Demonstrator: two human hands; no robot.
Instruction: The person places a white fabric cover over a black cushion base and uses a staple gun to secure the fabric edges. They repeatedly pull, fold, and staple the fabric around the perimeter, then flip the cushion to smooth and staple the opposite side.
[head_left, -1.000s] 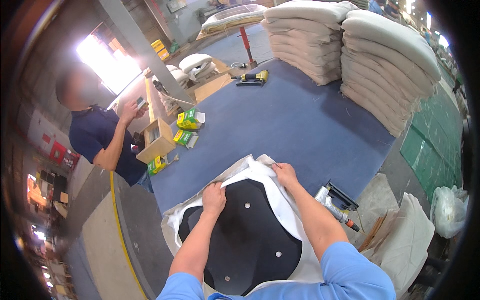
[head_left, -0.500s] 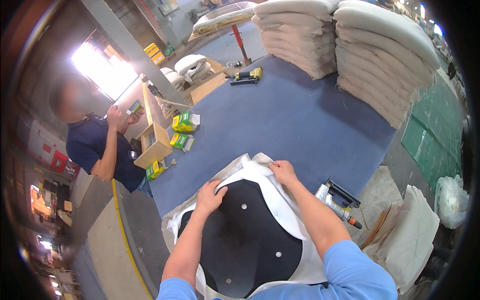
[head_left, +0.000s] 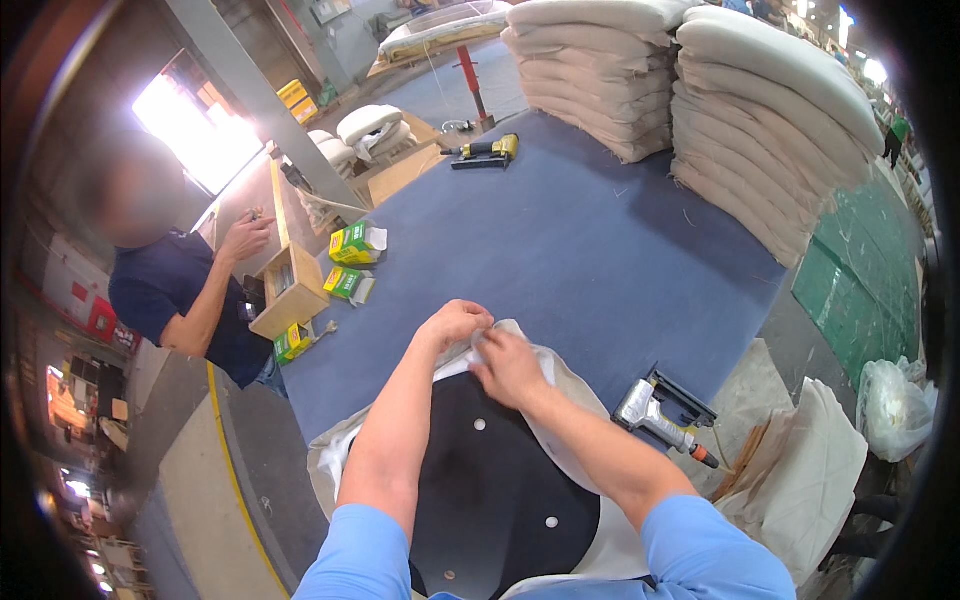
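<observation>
Before me lies a black seat panel (head_left: 500, 490) with small round pale holes. White padding (head_left: 562, 430) and beige fabric (head_left: 330, 455) wrap its edge. At the panel's far end my left hand (head_left: 458, 325) is closed, pinching the fabric edge. My right hand (head_left: 510, 367) is right beside it, with fingers curled on the same fabric and the thumb toward the black panel. The fabric between the two hands is partly hidden by the fingers. To the right of the panel, a silver staple gun (head_left: 645, 410) with a hose lies on the blue-grey tabletop (head_left: 570, 250).
A yellow-and-black staple gun (head_left: 487, 152) lies at the far edge. Stacked beige cushions (head_left: 765, 130) stand at the back right. Green-yellow boxes (head_left: 357, 243) and a wooden box (head_left: 292, 290) line the left edge, beside a co-worker (head_left: 165, 290). Folded fabric (head_left: 805, 470) hangs at the right.
Both hands have come together at the panel's far end: my left moved right and away, my right moved left. Fabric is gathered between them. The co-worker's hand has lowered.
</observation>
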